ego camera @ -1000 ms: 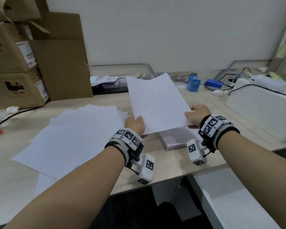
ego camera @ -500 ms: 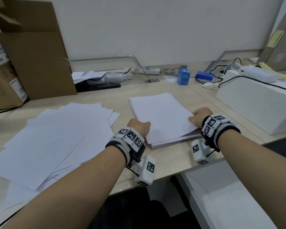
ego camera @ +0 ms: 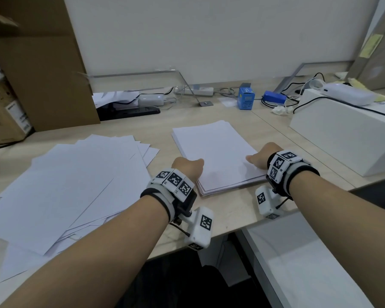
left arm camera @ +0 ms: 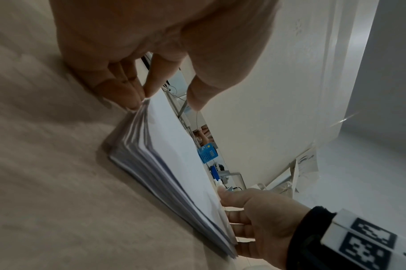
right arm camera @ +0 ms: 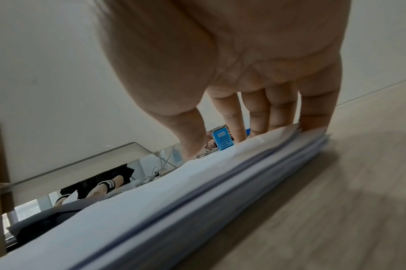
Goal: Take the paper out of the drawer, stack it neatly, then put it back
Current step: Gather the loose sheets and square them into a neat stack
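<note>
A squared stack of white paper (ego camera: 216, 152) lies on the wooden desk (ego camera: 231, 214) in front of me. My left hand (ego camera: 190, 166) is at the stack's near left edge; in the left wrist view its straight fingertips (left arm camera: 137, 98) touch the stack (left arm camera: 174, 160) at that edge and the thumb hovers above. My right hand (ego camera: 259, 157) is at the right edge, thumb on the top sheet, straight fingers (right arm camera: 276, 117) against the side of the stack (right arm camera: 151, 210). A loose fan of sheets (ego camera: 71, 181) covers the desk to the left.
Cardboard boxes (ego camera: 38, 81) stand at the back left. A white box (ego camera: 347, 134) sits at the right with cables, a blue carton (ego camera: 246, 99) and a power strip (ego camera: 129, 111) behind. A white surface (ego camera: 302, 263), perhaps the drawer, lies below the desk edge at lower right.
A second ago both hands held one sheet up over the stack. They laid it on top, and now both hands are against the stack's sides.
</note>
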